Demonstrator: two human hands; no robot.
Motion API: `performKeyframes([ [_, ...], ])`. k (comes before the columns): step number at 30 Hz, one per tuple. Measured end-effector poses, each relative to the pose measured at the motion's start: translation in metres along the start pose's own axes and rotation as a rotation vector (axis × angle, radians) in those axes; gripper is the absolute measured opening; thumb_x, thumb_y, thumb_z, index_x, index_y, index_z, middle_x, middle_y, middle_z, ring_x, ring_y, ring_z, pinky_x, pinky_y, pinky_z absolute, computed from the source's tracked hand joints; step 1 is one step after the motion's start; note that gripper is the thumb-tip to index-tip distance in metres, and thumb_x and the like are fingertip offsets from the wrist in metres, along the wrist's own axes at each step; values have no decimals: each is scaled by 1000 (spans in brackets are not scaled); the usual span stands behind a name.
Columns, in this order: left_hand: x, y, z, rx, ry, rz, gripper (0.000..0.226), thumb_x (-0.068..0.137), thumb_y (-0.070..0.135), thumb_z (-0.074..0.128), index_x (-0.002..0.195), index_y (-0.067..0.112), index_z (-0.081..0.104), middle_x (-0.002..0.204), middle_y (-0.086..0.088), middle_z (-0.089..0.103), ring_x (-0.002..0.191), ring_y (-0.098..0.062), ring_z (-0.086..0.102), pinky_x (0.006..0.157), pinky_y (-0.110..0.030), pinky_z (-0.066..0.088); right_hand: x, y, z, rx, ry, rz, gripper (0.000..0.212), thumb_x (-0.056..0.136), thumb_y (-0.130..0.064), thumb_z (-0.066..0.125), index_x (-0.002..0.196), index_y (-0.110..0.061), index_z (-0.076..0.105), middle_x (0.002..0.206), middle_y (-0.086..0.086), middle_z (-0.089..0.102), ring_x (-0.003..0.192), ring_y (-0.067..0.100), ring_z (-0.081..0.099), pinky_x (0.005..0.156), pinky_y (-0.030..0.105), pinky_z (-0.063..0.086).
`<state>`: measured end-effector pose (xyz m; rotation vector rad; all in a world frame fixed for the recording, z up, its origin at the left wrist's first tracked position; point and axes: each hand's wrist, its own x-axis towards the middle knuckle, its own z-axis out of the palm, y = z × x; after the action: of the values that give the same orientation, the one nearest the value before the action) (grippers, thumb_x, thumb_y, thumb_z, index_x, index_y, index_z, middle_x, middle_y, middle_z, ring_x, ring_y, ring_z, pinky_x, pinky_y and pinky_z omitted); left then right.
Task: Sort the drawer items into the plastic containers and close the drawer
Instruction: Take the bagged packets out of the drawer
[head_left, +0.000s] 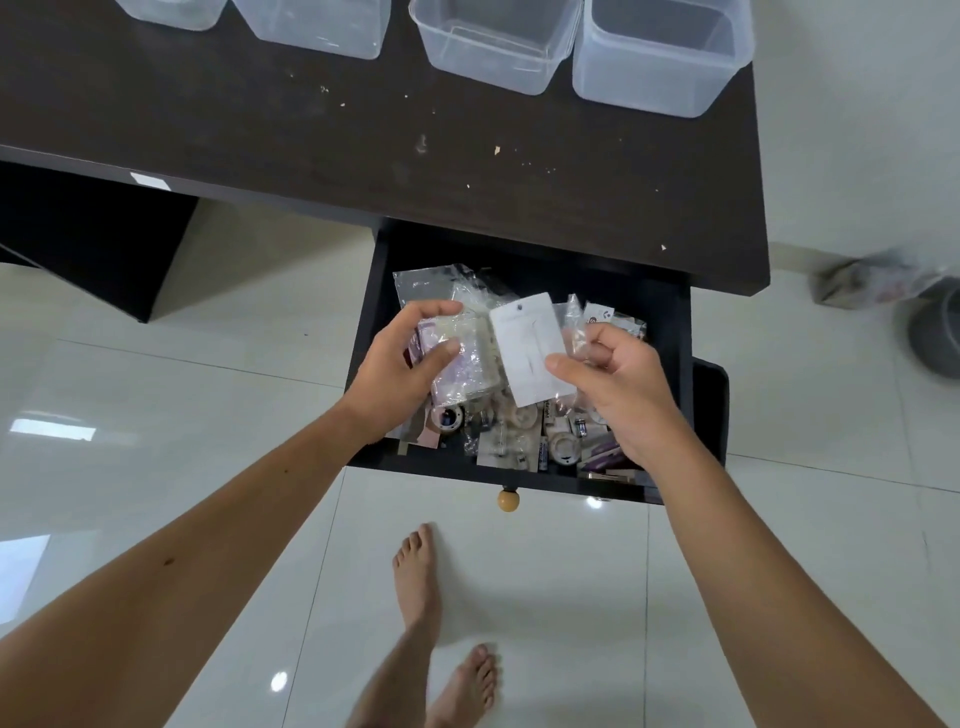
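Note:
The black drawer (675, 332) is pulled out from under the dark desk (363, 135). It holds clear plastic packets, tape rolls and other small items (524, 431). Over the drawer, my left hand (400, 364) grips a stack of clear plastic packets (467, 358). A white flat packet (527, 348) is pinched between the thumb and fingers of my right hand (618, 384), along with some clear packets behind it. Several clear plastic containers stand along the desk's far edge, among them one at centre (493, 57) and one at the right (660, 67).
A round wooden knob (508, 500) sticks out from the drawer front. My bare feet (421, 587) stand on the glossy white tile floor below it. A grey bin with a plastic bag (930, 332) sits on the floor at the right.

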<state>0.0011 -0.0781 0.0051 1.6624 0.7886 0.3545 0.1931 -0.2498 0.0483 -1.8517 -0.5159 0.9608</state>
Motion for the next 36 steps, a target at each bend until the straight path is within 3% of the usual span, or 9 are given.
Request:
performKeyframes([
  [3, -5, 7, 8, -171, -69, -19, 32, 103, 17, 66, 133, 28, 61, 133, -3, 67, 118, -27, 71, 88, -44, 65, 2, 7, 12, -91, -2, 11, 27, 89, -21, 86, 112, -20, 71, 100, -7, 83, 91, 11, 79, 87, 39, 66],
  [7, -5, 10, 14, -190, -84, -22, 50, 89, 11, 81, 132, 26, 60, 132, 2, 65, 118, -18, 70, 80, -46, 67, 3, 14, 25, -108, -10, 19, 37, 82, -29, 92, 111, -24, 69, 100, -7, 83, 93, 17, 80, 90, 51, 65],
  [13, -4, 8, 12, -188, -77, 10, 46, 98, 6, 71, 138, 24, 56, 133, 0, 63, 125, -26, 65, 85, -40, 66, 5, 14, 33, -152, 35, -22, 51, 75, -38, 97, 113, -31, 65, 96, -2, 79, 90, 16, 77, 87, 41, 65],
  [19, -4, 16, 25, -230, -60, 9, 59, 86, 27, 81, 140, 25, 56, 131, 3, 65, 119, -14, 68, 92, -36, 63, 7, 13, 38, -332, 70, -120, 64, 69, -49, 97, 119, -30, 62, 87, -2, 66, 75, 12, 63, 73, 35, 58],
  [24, 5, 12, 35, -230, 34, -10, 53, 88, 8, 84, 133, 23, 60, 128, 5, 67, 119, -21, 70, 97, -49, 62, 5, 14, 38, -389, 31, -133, 75, 67, -52, 97, 128, -29, 59, 84, -7, 65, 77, 7, 64, 73, 25, 51],
  [28, 9, 12, 25, -261, 67, -32, 49, 96, -3, 71, 137, 18, 57, 132, -1, 65, 115, -24, 72, 92, -51, 64, 6, 20, 15, -386, 74, -149, 61, 80, -54, 87, 129, -27, 64, 101, -9, 68, 88, 9, 68, 81, 28, 59],
  [31, 15, 2, 17, -282, 84, -78, 48, 98, -6, 66, 134, 25, 59, 137, -4, 64, 112, -31, 72, 93, -63, 60, 16, 32, -12, -565, 191, -198, 33, 96, -25, 78, 127, -19, 71, 117, -4, 63, 94, 14, 68, 90, 38, 63],
  [34, 19, -8, 13, -239, 42, -98, 53, 96, -7, 61, 129, 34, 63, 138, 6, 65, 96, -38, 58, 83, -84, 48, 33, 40, -27, -818, 217, -193, 40, 101, -14, 70, 141, -10, 64, 145, 4, 52, 127, 26, 60, 108, 43, 56],
  [36, 18, -12, 15, -215, 15, -94, 56, 96, -10, 57, 128, 35, 63, 138, 13, 65, 97, -37, 52, 78, -81, 47, 46, 41, -29, -948, 190, -194, 55, 103, -15, 68, 155, -8, 51, 163, 8, 40, 147, 31, 41, 118, 46, 46],
])
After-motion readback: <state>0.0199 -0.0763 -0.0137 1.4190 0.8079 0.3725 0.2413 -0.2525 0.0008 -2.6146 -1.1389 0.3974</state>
